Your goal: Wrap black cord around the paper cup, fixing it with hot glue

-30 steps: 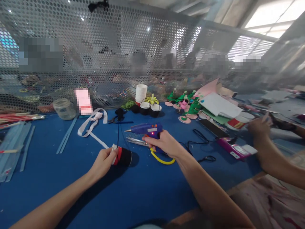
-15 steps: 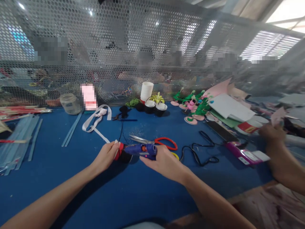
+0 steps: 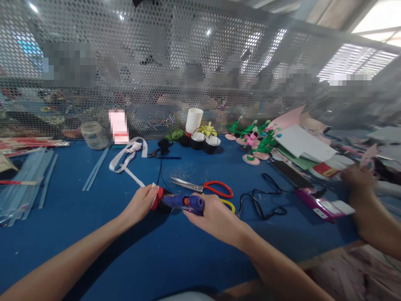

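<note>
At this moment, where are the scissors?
In the head view, the scissors lie on the table slightly right of centre, just beyond the glue gun and partly hidden by the right hand.

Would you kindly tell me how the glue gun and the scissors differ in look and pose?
The glue gun is gripped in the right hand, while the scissors lie on the blue table. The glue gun has a mostly blue body; the scissors have silver blades with one red and one yellow handle. Both point toward the left of the picture.
</note>
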Tool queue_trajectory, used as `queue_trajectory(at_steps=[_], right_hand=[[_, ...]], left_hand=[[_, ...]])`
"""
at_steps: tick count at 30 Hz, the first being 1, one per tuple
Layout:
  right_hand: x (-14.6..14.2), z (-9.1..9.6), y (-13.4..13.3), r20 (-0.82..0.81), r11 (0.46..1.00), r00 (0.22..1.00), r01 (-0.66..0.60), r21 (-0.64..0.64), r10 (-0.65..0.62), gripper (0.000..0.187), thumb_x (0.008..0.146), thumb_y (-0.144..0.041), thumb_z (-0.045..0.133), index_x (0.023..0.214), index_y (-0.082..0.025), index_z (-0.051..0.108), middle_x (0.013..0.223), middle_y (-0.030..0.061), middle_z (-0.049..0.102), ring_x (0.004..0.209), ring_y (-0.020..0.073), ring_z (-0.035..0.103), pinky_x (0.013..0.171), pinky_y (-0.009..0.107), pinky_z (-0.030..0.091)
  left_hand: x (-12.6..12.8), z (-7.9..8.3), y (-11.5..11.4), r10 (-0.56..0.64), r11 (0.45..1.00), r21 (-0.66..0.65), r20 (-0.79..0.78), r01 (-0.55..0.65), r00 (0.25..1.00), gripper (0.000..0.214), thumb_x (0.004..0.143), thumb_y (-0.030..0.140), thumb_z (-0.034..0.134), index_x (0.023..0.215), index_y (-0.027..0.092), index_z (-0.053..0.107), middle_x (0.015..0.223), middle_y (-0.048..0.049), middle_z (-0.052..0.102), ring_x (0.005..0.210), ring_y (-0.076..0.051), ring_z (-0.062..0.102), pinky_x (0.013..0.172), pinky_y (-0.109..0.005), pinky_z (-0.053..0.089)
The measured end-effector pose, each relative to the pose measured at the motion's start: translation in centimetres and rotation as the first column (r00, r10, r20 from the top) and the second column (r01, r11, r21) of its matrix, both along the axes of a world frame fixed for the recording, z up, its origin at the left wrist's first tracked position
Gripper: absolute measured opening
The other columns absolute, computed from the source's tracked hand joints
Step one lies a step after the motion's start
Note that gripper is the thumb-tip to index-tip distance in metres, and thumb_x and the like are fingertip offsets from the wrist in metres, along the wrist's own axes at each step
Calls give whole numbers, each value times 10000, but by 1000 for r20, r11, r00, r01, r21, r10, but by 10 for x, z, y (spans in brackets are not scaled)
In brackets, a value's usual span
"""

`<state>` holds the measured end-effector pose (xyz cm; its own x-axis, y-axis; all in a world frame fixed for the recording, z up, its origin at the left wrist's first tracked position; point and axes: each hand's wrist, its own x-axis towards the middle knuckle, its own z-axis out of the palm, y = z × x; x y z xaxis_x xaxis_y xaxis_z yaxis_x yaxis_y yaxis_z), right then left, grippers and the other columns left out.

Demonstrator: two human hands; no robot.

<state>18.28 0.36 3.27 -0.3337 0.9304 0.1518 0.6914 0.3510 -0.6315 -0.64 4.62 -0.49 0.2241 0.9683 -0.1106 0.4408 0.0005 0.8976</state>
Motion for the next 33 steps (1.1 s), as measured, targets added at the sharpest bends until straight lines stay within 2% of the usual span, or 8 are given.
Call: queue_trajectory(at_steps=[3,15,33], right_hand=[[0,1,0,7,1000,1000,3,-11,-3,111,695,-198,461,589,-169,475,529,-23,502,451,82,428,431,186,308],[0,1,-2,38,998,998,-50,-24,51,100,688,-183,473,590,-169,465,495,-34,471,430,72,391,429,179,295],[0,1,-3,45,1000,999,-18,15,17,95,681,-180,469,586,-171,481,494,-32,475,415,70,383,412,182,287]], left_hand=[[0,0,-1,-1,1000,8,-5,1,1000,328,754,419,287,541,178,353,490,56,303,458,-88,265,444,-211,203],[3,6,-3,31,999,-13,-52,-31,998,317,740,416,286,530,184,335,495,53,313,469,-93,272,451,-217,211],[3,4,-2,41,999,-5,-54,-41,998,319,735,422,299,525,187,344,480,57,315,456,-95,277,449,-216,210]])
